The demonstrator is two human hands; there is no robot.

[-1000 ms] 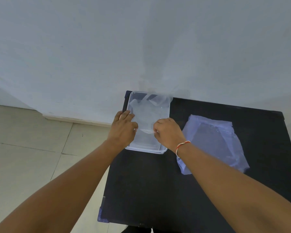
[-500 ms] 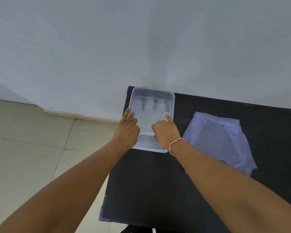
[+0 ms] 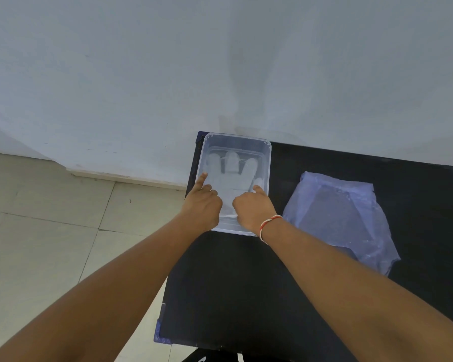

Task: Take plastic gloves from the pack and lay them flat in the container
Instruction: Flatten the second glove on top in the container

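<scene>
A clear plastic container (image 3: pixel 266 152) stands at the far left corner of the black table (image 3: pixel 246 296). Inside it a translucent plastic glove (image 3: pixel 233 176) lies flat, fingers pointing away from me. My left hand (image 3: pixel 203 205) rests on the glove's left side with the index finger stretched out along the container's left wall. My right hand (image 3: pixel 254 207) presses the glove's right side with its index finger extended. The near part of the glove is hidden under both hands. The bluish plastic glove pack (image 3: pixel 340 218) lies flat on the table to the right.
A white wall rises just behind the table. Tiled floor (image 3: pixel 50 231) lies beyond the table's left edge, which runs right beside the container. A red-and-white thread bracelet (image 3: pixel 268 223) is on my right wrist.
The glove was bunched at the far end of the container and now lies spread flat. Both hands have slid a little forward, index fingers now extended on the glove.
</scene>
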